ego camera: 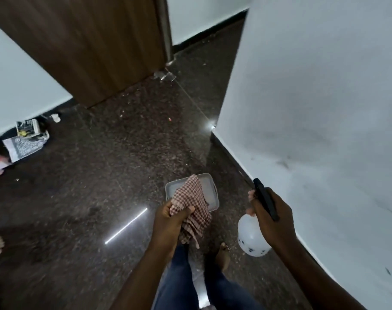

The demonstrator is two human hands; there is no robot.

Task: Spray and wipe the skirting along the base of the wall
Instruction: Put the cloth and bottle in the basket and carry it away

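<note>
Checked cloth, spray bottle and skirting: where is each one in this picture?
checked cloth (191, 205): head view, bunched part just above the left hand's grip.
spray bottle (249, 237): head view, white body below the right hand.
skirting (229, 156): head view, dark strip along the right wall's base.

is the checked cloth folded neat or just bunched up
Bunched up. The left hand grips the checked cloth in a fist, with loose folds hanging below it.

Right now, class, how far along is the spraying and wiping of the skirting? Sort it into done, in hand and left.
Done: nothing I can confirm; the dark skirting strip shows no clear wet or wiped patch. In hand: the left hand grips the red checked cloth, the right hand holds the white plastic spray bottle, standing beside the white wall. Left: spraying and wiping.
</note>
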